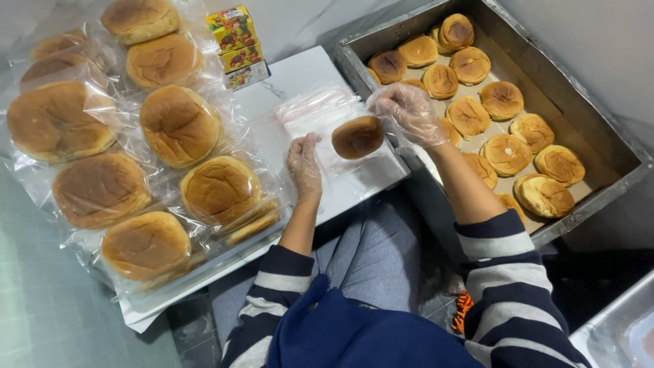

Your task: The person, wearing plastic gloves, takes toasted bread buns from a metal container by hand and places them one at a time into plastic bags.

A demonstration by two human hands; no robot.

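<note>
Bagged buns (102,184) are lying in rows over the left half of the white desk (300,71), each sealed in clear plastic, some stacked near the desk's front-left corner. Small colourful boxes (237,46) are sitting stacked at the desk's back edge, just right of the bagged rows.

Left hand (304,165), in a thin clear glove, is hovering over the desk's right part, near its front-right corner. Forearm is coming up from the striped sleeve (272,272), wrist straight, fingers curled and pointing away from the body. Its grip is pinching the near-left edge of a clear plastic bag (317,112), thumb and fingertips pressed together on the film.

The bag is lying flat on the desk's right part, running toward the back edge, mouth toward the right hand. A round brown bun (357,137) is sitting at the bag's mouth, over the desk's right edge, between the two hands; cannot tell whether it is inside the film.

Right hand (409,112), also gloved, is reaching in from the right, forearm angled up and left from the other striped sleeve, wrist bent down. Fingers are loosely curled, the fingertips pinching the bun's upper right rim.

Right of the desk, a grey metal tray (599,129) is standing close beside it, paper-lined, filled with loose unbagged buns (507,153). The right forearm is crossing over the tray's near-left corner.
</note>
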